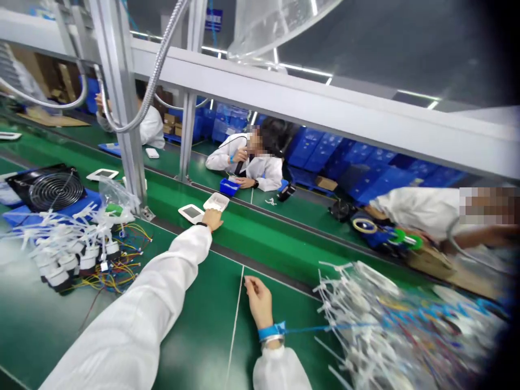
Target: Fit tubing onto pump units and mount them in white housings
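Note:
My left arm in a white sleeve reaches far forward over the green bench. My left hand (212, 219) is closed on the near edge of a white plastic housing (216, 201) lying on the conveyor belt (260, 230). A second white housing with a dark screen (190, 213) lies just left of it. My right hand (258, 299) rests low on the green mat, fingers bent together, nothing visible in them. It wears a blue wrist strap (271, 331) with a cord running right.
Small white cylindrical parts with coloured wires (83, 254) lie at the left, behind them a black fan (52, 189). A heap of white cable ties and wires (365, 319) fills the right. An aluminium post (122, 114) stands ahead. People in white coats (254, 162) sit across the belt.

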`<state>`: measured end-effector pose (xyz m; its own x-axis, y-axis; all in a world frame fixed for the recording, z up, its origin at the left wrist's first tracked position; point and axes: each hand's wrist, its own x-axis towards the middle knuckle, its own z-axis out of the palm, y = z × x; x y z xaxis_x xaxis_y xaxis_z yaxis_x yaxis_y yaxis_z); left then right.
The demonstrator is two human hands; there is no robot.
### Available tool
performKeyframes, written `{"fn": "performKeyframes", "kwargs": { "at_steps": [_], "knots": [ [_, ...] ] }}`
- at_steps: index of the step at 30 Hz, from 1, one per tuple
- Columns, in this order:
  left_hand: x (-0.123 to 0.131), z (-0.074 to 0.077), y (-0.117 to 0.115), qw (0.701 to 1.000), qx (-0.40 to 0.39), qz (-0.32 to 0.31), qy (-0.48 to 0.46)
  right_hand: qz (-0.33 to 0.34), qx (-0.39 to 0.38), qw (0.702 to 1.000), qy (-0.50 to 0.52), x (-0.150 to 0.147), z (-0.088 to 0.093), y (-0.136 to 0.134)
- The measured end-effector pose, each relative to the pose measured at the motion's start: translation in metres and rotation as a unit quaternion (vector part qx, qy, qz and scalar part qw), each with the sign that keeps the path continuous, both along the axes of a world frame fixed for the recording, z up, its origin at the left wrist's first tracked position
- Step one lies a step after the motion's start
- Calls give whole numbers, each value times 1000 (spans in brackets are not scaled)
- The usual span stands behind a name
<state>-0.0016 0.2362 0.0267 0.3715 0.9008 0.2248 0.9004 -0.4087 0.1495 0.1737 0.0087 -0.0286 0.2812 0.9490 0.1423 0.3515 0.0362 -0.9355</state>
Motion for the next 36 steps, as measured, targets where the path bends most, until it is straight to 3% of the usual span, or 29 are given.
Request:
{"fn": "performKeyframes", "kwargs": {
  "at_steps": [7, 12, 16, 19, 21, 24, 26, 28, 29, 31, 33, 36],
  "knots": [
    [31, -19, 33, 998, -3, 37, 44, 15, -34, 999, 19, 31, -5, 37],
    [42, -12, 21, 998, 28, -27, 53, 29, -32, 999, 10, 46, -8, 58],
    [60, 4, -34, 989, 66, -127, 46, -9, -3, 997, 73, 49, -4, 63],
    [71, 12, -101, 973, 96, -208, 40, -23, 5, 988, 150, 46, 1, 63],
    [75, 13, -148, 948, 156, -275, 30, -15, -10, 983, 184, 44, 5, 62],
    [69, 14, -202, 923, 196, -330, 25, 6, -69, 980, 186, 48, 5, 59],
    [51, 19, -217, 922, 185, -340, 25, 43, -110, 979, 164, 53, 3, 57],
    [15, 30, -215, 946, 157, -284, 25, 71, -127, 981, 129, 58, 1, 56],
    [-9, 38, -210, 966, 142, -213, 31, 76, -126, 983, 109, 60, 0, 55],
    [-68, 54, -196, 991, 124, -1, 56, 71, -120, 988, 72, 62, 3, 54],
    [-129, 66, -184, 964, 116, 221, 88, 62, -111, 991, 40, 63, 8, 52],
    [-201, 67, -178, 928, 107, 343, 98, 45, -113, 993, 6, 62, 16, 51]
  ]
}}
